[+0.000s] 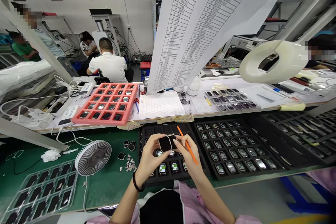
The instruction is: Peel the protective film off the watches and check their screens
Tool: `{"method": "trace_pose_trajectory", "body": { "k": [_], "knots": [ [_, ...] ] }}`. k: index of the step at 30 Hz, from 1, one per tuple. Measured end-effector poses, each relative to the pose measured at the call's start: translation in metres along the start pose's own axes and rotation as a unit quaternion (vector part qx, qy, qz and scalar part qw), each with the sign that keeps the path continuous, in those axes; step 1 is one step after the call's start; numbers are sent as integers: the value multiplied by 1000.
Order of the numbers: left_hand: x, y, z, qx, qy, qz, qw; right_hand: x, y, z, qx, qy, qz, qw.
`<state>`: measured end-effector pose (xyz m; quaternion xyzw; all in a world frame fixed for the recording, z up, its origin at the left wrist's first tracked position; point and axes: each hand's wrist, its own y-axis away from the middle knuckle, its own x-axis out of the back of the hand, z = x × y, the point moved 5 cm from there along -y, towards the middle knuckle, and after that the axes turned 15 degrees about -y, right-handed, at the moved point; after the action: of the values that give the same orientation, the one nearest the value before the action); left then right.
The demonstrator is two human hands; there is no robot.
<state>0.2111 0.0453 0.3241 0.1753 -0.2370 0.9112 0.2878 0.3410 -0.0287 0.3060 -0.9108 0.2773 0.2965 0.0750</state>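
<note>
Over a black foam tray [189, 130], my left hand [149, 157] pinches a smartwatch case [165, 144] with a dark screen between thumb and fingers. My right hand [193, 161] is closed against it, with thumb and fingertips on a second dark-faced watch case [172, 138] beside the first. A slim orange stick [190, 151], pen-like, is tucked between the right-hand fingers and slants down to the right. Below the hands, a watch with a green and white screen [162, 168] sits among others in the foam tray. My hands partly hide the tray.
Another black foam tray of watches [195, 126] lies to the right. A small white fan [93, 157], loose watch cases [130, 145], small metal pieces [130, 163] and a clear tray [75, 189] are left. A coral tray [119, 123] occupies the shelf; paper sheets [181, 35] and a tape roll [294, 57] hang above.
</note>
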Motion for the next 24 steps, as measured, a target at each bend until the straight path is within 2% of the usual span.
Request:
{"method": "trace_pose_trajectory", "body": {
  "k": [5, 8, 10, 12, 15, 17, 20, 24],
  "knots": [
    [0, 0, -5, 5, 4, -6, 1000, -1, 1, -2, 10, 23, -7, 1000],
    [-3, -3, -24, 8, -16, -14, 1000, 11, -10, 9, 21, 63, -13, 998],
    [-6, -3, -53, 24, -46, -26, 998, 33, -28, 22, 49, 130, 0, 990],
    [-11, 0, -94, 56, -96, -41, 993, 67, -49, 35, 95, 252, 57, 961],
    [-19, 14, -156, 106, -208, -90, 968, 124, -80, 55, 114, 308, 104, 939],
    [-23, 27, -184, 110, -233, -113, 960, 157, -94, 64, 119, 343, 130, 923],
    [-28, 45, -203, 99, -269, -146, 947, 189, -105, 76, 113, 391, 150, 901],
    [-31, 59, -203, 73, -314, -171, 931, 206, -110, 87, 98, 440, 122, 884]
  ]
}}
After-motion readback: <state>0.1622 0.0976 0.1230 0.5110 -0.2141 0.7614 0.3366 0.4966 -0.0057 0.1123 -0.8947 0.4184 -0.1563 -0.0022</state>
